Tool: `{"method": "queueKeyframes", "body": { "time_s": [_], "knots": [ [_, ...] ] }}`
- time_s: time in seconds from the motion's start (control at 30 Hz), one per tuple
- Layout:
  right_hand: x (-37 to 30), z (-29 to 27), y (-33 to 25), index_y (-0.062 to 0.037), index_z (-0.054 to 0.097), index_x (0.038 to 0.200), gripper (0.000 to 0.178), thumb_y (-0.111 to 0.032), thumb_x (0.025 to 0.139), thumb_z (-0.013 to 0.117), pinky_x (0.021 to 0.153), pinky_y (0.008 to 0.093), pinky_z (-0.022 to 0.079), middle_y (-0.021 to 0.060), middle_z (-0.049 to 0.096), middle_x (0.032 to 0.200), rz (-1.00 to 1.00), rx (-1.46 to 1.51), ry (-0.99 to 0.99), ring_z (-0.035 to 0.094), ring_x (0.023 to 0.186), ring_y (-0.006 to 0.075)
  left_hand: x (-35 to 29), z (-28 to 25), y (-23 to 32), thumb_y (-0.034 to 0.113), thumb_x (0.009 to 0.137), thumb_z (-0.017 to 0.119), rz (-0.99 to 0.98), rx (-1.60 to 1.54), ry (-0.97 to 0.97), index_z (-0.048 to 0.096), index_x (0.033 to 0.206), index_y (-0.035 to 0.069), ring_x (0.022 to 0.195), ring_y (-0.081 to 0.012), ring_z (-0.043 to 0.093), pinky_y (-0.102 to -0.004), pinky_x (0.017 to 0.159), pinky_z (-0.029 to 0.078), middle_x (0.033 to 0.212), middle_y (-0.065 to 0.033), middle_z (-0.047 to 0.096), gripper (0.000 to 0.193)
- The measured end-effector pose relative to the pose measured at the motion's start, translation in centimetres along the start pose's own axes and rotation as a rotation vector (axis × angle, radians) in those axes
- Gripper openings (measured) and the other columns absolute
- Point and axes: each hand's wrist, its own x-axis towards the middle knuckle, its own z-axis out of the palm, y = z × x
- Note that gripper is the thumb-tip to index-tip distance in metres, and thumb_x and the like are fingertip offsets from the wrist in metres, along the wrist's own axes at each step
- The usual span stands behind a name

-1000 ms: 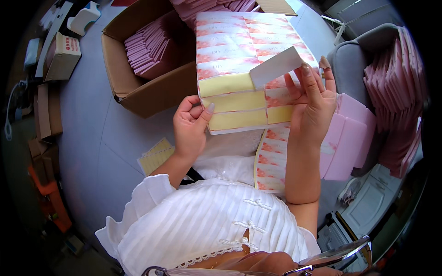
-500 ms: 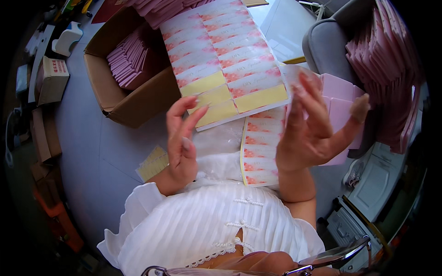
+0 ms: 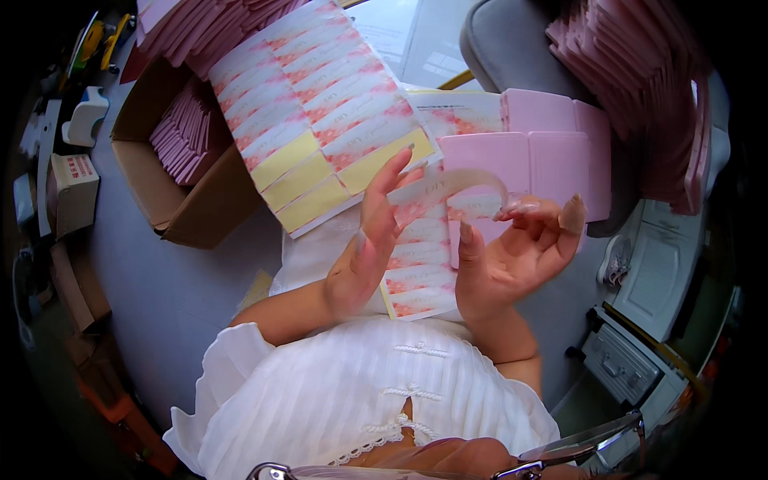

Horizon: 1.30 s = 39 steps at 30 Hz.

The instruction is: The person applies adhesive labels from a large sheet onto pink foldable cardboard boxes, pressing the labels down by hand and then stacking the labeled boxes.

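A peeled label sticker point(image 3: 466, 178), pale with pink floral print, bends in an arc between my hands. My right hand point(image 3: 516, 260) pinches its right end between the fingertips. My left hand point(image 3: 364, 248) has its fingers stretched and its thumb apart, close against the label's left end; whether it touches cannot be told. Beyond my left hand lies a large label sheet point(image 3: 320, 88), with bare yellow backing where labels are off. Another strip of labels point(image 3: 420, 276) rests on my lap under my hands. Pink flat boxes point(image 3: 520, 156) lie just past my right hand.
At the left stands an open cardboard box point(image 3: 188, 204) holding pink folded pieces point(image 3: 186, 144). More pink stacks point(image 3: 212, 28) are at the top, and a tall pink pile point(image 3: 632, 88) leans on a grey chair point(image 3: 508, 48). White drawers point(image 3: 660, 296) stand at the right.
My right hand has lowered with the label, which now shows as an arc. My left hand has moved right toward it. The whole view has shifted, bringing more of the pink boxes into sight.
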Motion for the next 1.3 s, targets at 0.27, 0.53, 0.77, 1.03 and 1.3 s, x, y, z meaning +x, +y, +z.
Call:
{"method": "queueKeyframes", "body": {
  "time_s": [0.27, 0.53, 0.77, 1.03, 1.3],
  "knots": [
    [0.0, -4.1, 0.8, -0.0042, 0.007, 0.144, 0.095, 0.0, 0.075, 0.073, 0.072, 0.0309, 0.053, 0.0075, 0.053, 0.094, 0.815, 0.849, -0.003, 0.06, 0.084, 0.0186, 1.5, 1.5, -3.2, 0.05, 0.096, 0.026, 0.082, 0.487, -0.218, 0.035, 0.14, 0.002, 0.139, -0.0374, 0.0, -0.0529, 0.11, 0.012, 0.151, -0.0191, -0.006, 0.065],
    [0.3, -9.3, 3.0, 0.0062, 0.017, 0.139, 0.084, 0.004, 0.076, 0.072, 0.076, 0.0232, 0.046, 0.005, 0.061, 0.091, 0.489, 0.013, 0.284, 0.056, 0.075, 0.0103, 3.5, 3.3, -3.4, 0.032, 0.087, 0.053, 0.128, 1.252, -0.309, 0.042, 0.131, -0.008, 0.136, -0.0416, 0.02, -0.0525, 0.109, 0.017, 0.146, -0.0246, 0.021, 0.06],
    [0.5, -10.4, 4.9, 0.0072, 0.025, 0.136, 0.079, 0.003, 0.074, 0.074, 0.08, 0.0209, 0.044, 0.0034, 0.062, 0.089, 0.583, -0.167, 0.285, 0.054, 0.077, 0.0068, 4.5, 4.4, -5.8, 0.039, 0.077, 0.061, 0.242, 1.543, -0.509, 0.05, 0.128, -0.001, 0.137, -0.0297, 0.027, -0.0555, 0.108, 0.019, 0.144, -0.0164, 0.034, 0.065],
    [0.3, -9.9, 6.1, 0.0069, 0.017, 0.139, 0.086, 0.002, 0.074, 0.074, 0.081, 0.0208, 0.043, 0.0032, 0.061, 0.083, 0.576, -0.234, 0.262, 0.056, 0.08, 0.0081, 4.6, 4.6, -7.3, 0.03, 0.074, 0.062, 0.159, 1.516, -0.498, 0.047, 0.129, -0.003, 0.138, -0.031, 0.025, -0.054, 0.111, 0.013, 0.147, -0.0178, 0.029, 0.066],
    [0.2, -9.9, 6.6, 0.0071, 0.019, 0.139, 0.085, 0.001, 0.074, 0.074, 0.081, 0.021, 0.042, 0.003, 0.061, 0.083, 0.583, -0.254, 0.28, 0.055, 0.08, 0.0087, 4.6, 4.5, -7.9, 0.03, 0.074, 0.062, 0.161, 1.564, -0.506, 0.047, 0.129, -0.002, 0.138, -0.0305, 0.025, -0.0539, 0.111, 0.011, 0.147, -0.0179, 0.029, 0.065]
  ]
}}
